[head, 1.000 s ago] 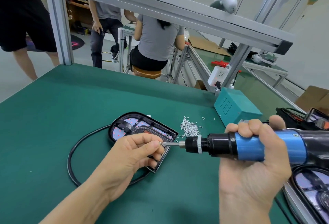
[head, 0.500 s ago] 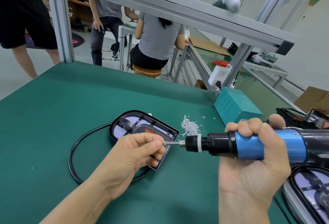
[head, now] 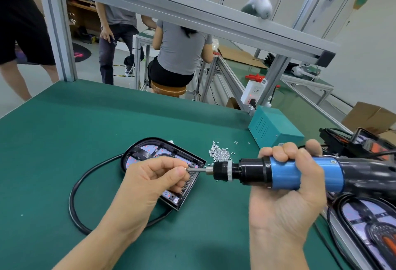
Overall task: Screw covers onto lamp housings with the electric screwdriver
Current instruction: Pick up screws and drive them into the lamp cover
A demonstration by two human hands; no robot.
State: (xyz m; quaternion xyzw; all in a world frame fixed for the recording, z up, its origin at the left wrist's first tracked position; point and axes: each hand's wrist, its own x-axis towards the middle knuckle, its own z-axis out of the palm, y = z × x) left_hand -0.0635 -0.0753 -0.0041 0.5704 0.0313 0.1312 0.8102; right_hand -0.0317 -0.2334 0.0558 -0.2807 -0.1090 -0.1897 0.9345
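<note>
The right hand (head: pixel 287 186) grips the electric screwdriver (head: pixel 278 172) horizontally at center right; the left hand (head: pixel 154 186) pinches a screw (head: pixel 186 169) at its bit tip. The lamp housing (head: pixel 162 162) lies at frame center on the green mat (head: pixel 64 141), its cable (head: pixel 85 184) looping left, loose screws (head: pixel 219 154) just beyond it, bare mat toward the left edge.

Bright, even light; soft shadows; edges bend, perhaps slightly blurred.

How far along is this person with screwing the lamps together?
Done, apparently: a lamp lies aside at the right edge. In hand: the right hand grips the screwdriver level, while the left hand pinches a screw at its tip. Left: driving it into the housing on the table; many screws remain.
</note>
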